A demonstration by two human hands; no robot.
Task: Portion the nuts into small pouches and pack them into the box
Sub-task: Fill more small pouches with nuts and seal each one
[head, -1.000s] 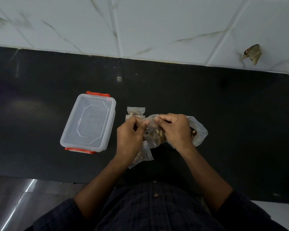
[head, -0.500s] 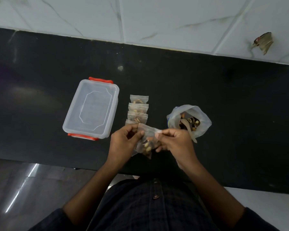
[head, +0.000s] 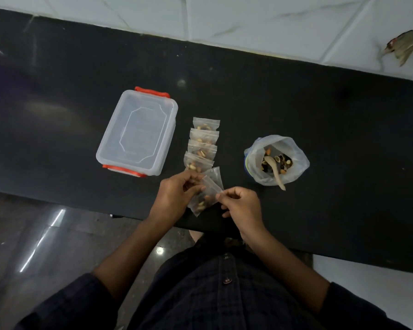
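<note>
A small clear pouch [head: 204,200] with nuts in its lower half is held between both hands above the counter's front edge. My left hand [head: 175,197] pinches its left top corner and my right hand [head: 241,206] pinches the right end of its top strip. Several filled pouches [head: 202,145] lie overlapped in a column beyond my hands, and another clear pouch [head: 215,175] lies just behind the held one. A clear lidded box [head: 137,134] with orange clips stands shut to the left. On the right, an open plastic bag of nuts [head: 275,160] holds a pale spoon [head: 273,169].
The black counter [head: 332,129] runs across the view, its front edge close to my body. A pale tiled wall [head: 248,20] rises behind it, with a torn patch [head: 402,47] at the upper right. Grey floor [head: 34,234] shows at the lower left.
Both hands drew the pouch back from over the nut bag toward the counter's front edge. The bag and the pouch column are now uncovered, and the pouch has tilted.
</note>
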